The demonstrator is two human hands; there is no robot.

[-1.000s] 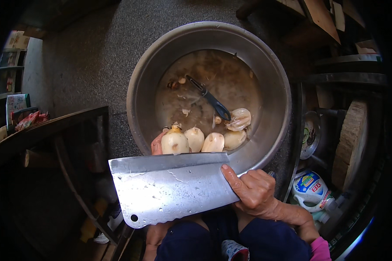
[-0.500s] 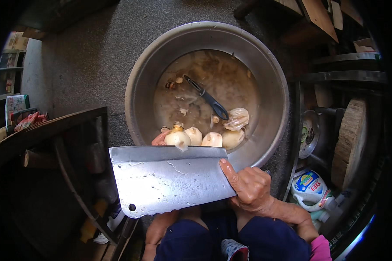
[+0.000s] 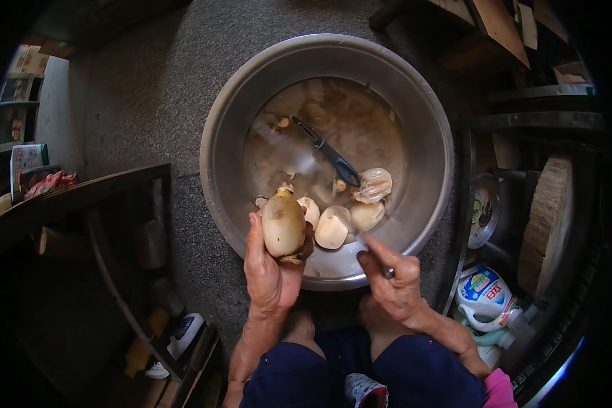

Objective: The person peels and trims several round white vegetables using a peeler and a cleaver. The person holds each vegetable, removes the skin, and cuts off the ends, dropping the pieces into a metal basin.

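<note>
My left hand (image 3: pixel 273 282) is wrapped round a pale, brownish lotus root segment (image 3: pixel 283 228), held upright over the near rim of a big metal basin. My right hand (image 3: pixel 398 289) grips the cleaver (image 3: pixel 388 273) at the basin's near right; its handle end shows, while the blade is blurred and nearly edge-on. Beside the held segment, several peeled lotus root pieces (image 3: pixel 333 228) lie along the basin's near side. A peeler (image 3: pixel 334 160) with a dark handle rests in the murky water beyond them.
The wide metal basin (image 3: pixel 217 146) stands on a grey speckled floor (image 3: pixel 136 102). To the left is a dark wooden frame (image 3: pixel 75 194) with items on and under it. At right are a metal rack (image 3: pixel 466 204), a thick wooden board (image 3: pixel 545 224) and a white detergent bottle (image 3: pixel 484 296).
The cleaver has turned from broadside to nearly edge-on, moving right and baring the basin's near rim. My left hand has come up into view with the lotus root segment in it.
</note>
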